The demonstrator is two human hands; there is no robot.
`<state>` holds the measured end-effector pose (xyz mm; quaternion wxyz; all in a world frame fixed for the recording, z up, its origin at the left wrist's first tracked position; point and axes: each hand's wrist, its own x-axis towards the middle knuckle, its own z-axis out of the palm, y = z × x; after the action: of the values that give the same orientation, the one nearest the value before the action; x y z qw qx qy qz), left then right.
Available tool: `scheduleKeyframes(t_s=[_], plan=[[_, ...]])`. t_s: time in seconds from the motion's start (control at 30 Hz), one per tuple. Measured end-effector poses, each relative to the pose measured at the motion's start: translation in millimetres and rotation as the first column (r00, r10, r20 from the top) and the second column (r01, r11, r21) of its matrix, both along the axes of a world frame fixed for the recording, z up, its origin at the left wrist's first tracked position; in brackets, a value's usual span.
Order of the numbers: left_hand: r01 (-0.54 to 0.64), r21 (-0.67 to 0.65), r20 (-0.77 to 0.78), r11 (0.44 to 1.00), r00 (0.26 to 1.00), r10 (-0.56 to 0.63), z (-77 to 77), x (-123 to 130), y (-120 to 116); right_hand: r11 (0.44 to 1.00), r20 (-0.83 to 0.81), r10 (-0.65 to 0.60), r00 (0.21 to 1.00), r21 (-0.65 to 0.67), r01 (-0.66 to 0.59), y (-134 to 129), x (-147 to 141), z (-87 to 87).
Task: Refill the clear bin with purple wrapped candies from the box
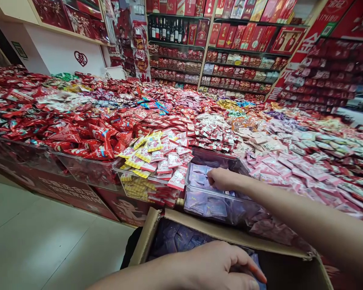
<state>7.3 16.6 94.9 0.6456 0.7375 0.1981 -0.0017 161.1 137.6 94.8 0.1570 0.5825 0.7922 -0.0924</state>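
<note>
My right hand [221, 178] reaches into a clear plastic bin [238, 163], its fingers curled down against small purple packets [199, 177] lying in rows. What its fingertips hold, if anything, is hidden. Nearer to me, my left hand [220, 264] is over an open cardboard box [230, 233], with the thumb and fingers bent round purple packets that show partly beside the fingertips. More purple packets [181, 235] lie inside the box, at its left. The box stands right in front of the clear bin.
Left of the purple bin, a bin of yellow and white-red packets [157, 161] is heaped high. Red pouches [90, 139] fill the bins further left; pink packets [284, 169] lie at the right. Shelves [178, 44] with bottles and red boxes stand behind. Tiled floor [63, 233] shows at the lower left.
</note>
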Motion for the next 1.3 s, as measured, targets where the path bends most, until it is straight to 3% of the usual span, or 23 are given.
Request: scheduleKeyframes(t_s=[0.23, 0.33, 0.47, 0.67, 0.77, 0.9, 1.1, 1.2, 1.3], plan=[[-0.009, 0.028, -0.022, 1.0, 1.0, 0.009, -1.9, 1.0, -0.5, 0.997, -0.038, -0.036, 0.999, 0.066, 0.038, 5.9, 2.6, 2.1], [-0.017, 0.02, -0.025, 1.0, 1.0, 0.017, -5.5, 1.4, -0.8, 0.998, -0.066, -0.056, 0.996, 0.02, 0.057, 5.5, 0.4, 2.8], [-0.01, 0.036, -0.021, 0.999, 1.0, 0.011, -5.8, 1.8, -0.9, 0.997, 0.019, 0.012, 1.0, -0.074, -0.011, -2.4, -3.0, 1.6], [0.019, 0.017, -0.042, 1.0, 0.999, -0.018, -5.5, 0.9, -0.7, 0.997, 0.135, 0.045, 0.99, -0.066, -0.036, -10.1, -2.9, 5.9], [0.028, 0.019, -0.07, 0.999, 0.997, -0.027, -3.1, 0.9, -0.3, 0.992, -0.017, 0.126, 0.992, -0.025, -0.127, -9.3, -6.7, 6.8], [0.04, 0.044, -0.071, 0.998, 0.997, -0.037, -2.7, 1.2, -0.9, 0.958, -0.22, 0.277, 0.935, -0.007, -0.285, -6.6, -16.2, 6.8], [0.04, 0.067, -0.081, 0.997, 0.996, -0.035, -6.1, 0.7, -1.3, 0.904, -0.148, 0.411, 0.9, -0.061, -0.423, -1.0, -25.9, 2.2], [0.038, 0.086, -0.091, 0.996, 0.995, -0.03, -4.8, 0.8, -0.4, 0.914, -0.164, 0.384, 0.909, -0.077, -0.399, 4.2, -28.7, -0.8], [0.009, 0.081, -0.067, 0.997, 0.998, -0.003, -4.9, 2.5, -0.5, 0.958, -0.2, 0.258, 0.945, -0.075, -0.277, 8.6, -26.3, 9.5]])
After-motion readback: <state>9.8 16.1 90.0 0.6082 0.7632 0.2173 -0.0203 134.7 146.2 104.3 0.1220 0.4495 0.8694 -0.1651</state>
